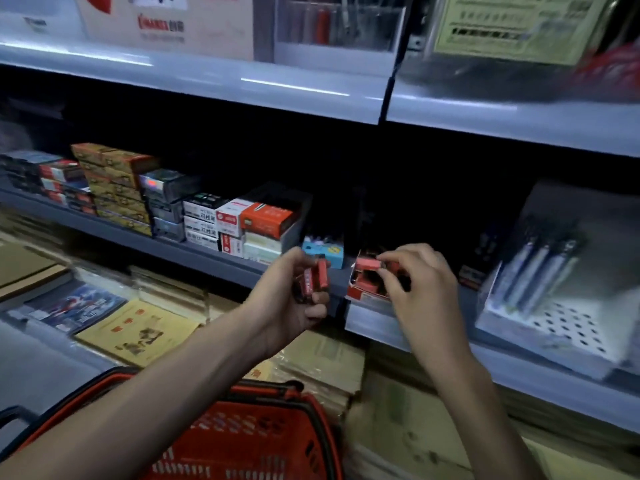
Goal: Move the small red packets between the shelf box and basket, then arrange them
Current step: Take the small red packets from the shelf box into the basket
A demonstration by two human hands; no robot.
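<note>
Several red packets were clutched in the left grip. At its 3 o'clock, one packet was pinched by the right grip over the shelf box; flat, edge-aligned seating was advised.

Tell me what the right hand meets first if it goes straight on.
Probably the shelf box: the right hand, pinching a red packet, points down-left just over its open top. Depth is unclear.
</note>
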